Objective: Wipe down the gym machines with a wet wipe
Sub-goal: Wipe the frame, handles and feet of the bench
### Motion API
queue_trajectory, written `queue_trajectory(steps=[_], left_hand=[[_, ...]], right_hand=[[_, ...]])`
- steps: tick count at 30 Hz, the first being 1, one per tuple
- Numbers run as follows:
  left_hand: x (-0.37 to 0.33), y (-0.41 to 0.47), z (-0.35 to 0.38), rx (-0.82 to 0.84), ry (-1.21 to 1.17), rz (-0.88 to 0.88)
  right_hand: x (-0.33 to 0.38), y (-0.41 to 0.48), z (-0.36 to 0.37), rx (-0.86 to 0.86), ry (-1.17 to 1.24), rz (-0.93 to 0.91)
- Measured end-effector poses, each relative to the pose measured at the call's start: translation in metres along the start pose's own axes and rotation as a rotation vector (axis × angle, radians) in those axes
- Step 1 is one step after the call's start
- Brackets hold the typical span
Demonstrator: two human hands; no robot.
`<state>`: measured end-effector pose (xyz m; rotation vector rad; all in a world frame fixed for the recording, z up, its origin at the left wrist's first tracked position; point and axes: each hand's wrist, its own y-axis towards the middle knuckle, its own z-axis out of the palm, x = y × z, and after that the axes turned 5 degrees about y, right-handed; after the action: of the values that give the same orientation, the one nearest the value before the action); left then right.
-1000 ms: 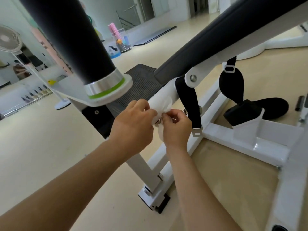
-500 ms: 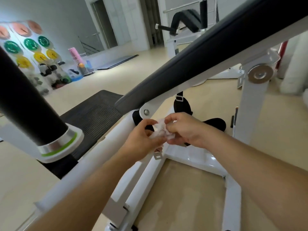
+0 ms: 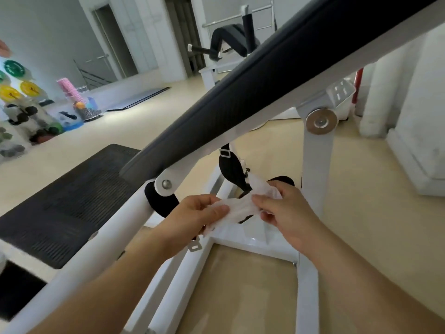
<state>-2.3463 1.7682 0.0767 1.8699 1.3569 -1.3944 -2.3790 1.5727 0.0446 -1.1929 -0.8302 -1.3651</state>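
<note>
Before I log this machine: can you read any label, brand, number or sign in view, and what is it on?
No text can be read in this view.
Coloured discs on the left wall: dark marks, too blurred to read.
Black pad, white frame and wet wipe: no lettering visible.

Only the person's two arms are in view, and both are bare along every part that the head camera catches. The left forearm and the right forearm look broad at the bottom edge and narrow toward the wrists (the wide-angle lens stretches whatever lies close to it). The left hand has fine creases across its wrist and a short, plain thumbnail. The right hand shows rounded knuckles, and the nails on its fingers are too blurred to tell.
</note>
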Motion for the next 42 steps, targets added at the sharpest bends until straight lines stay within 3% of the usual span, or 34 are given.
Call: queue_trajectory(steps=[3,6,10,15,21,24,28,31,33,35,39,42], left_hand=[[-0.006,0.017,0.011,-0.148,0.001,-0.038],[-0.005,0.048,0.04,-0.337,0.3,-0.05],[-0.008,0.082,0.106,-0.168,0.624,0.067],[-0.024,0.1,0.153,0.092,0.666,-0.007],[-0.058,0.089,0.182,0.314,0.537,-0.018],[-0.078,0.077,0.182,0.337,0.398,-0.057],[-0.102,0.037,0.166,0.373,-0.201,-0.27],[-0.122,-0.005,0.153,0.413,-0.511,-0.413],[-0.141,-0.037,0.152,0.367,-0.434,-0.375],[-0.166,-0.067,0.153,0.271,-0.342,-0.325],[-0.224,-0.109,0.139,0.231,-0.517,-0.396],[-0.265,-0.131,0.119,0.131,-0.507,-0.393]], right_hand=[[-0.003,0.003,-0.013,-0.154,-0.027,-0.106],[0.0,-0.003,-0.032,-0.288,-0.104,-0.171],[0.007,-0.017,-0.069,-0.42,-0.057,-0.178],[0.033,-0.042,-0.103,-0.513,0.091,-0.122],[0.071,-0.069,-0.127,-0.553,0.17,0.041],[0.094,-0.085,-0.132,-0.535,0.253,0.116],[0.12,-0.115,-0.133,-0.501,0.395,0.19],[0.142,-0.136,-0.124,-0.56,0.189,0.23],[0.164,-0.153,-0.111,-0.55,-0.047,0.24],[0.189,-0.171,-0.091,-0.471,-0.216,0.273],[0.253,-0.204,-0.047,-0.221,-0.531,0.325],[0.311,-0.22,-0.029,-0.026,-0.615,0.41]])
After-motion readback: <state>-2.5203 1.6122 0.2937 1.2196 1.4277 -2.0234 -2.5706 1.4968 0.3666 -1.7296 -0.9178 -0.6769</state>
